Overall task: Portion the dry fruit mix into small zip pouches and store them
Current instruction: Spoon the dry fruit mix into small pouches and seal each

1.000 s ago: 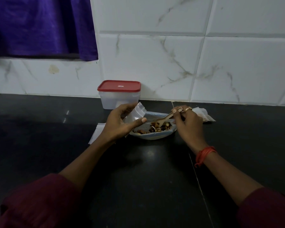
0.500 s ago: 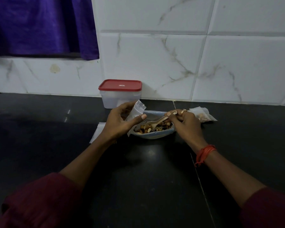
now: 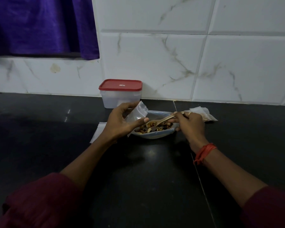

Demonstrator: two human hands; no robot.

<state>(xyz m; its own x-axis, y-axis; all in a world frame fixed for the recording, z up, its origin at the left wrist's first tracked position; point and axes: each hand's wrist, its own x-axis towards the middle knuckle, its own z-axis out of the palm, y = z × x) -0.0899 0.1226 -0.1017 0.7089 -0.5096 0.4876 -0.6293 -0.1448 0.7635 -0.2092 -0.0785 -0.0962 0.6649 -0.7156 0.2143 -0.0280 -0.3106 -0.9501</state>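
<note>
A pale blue plate (image 3: pixel 155 135) of dry fruit mix (image 3: pixel 161 125) sits on the black counter. My left hand (image 3: pixel 122 122) grips a small clear zip pouch (image 3: pixel 137 111), tilted, just left of and above the plate. My right hand (image 3: pixel 189 122) holds a wooden spoon (image 3: pixel 161 120) whose bowl carries a few pieces, close to the pouch and my left thumb. A filled pouch (image 3: pixel 204 115) lies behind my right hand. Flat empty pouches (image 3: pixel 98 131) lie under my left wrist.
A clear plastic box with a red lid (image 3: pixel 120 92) stands against the white tiled wall behind the plate. A purple cloth (image 3: pixel 43 25) hangs at the upper left. Dark counter (image 3: pixel 138 170) stretches toward me, with a seam running on the right.
The spoon dipped into the mix and has come up loaded, its bowl now nearer the pouch. My left hand keeps the pouch in about the same place.
</note>
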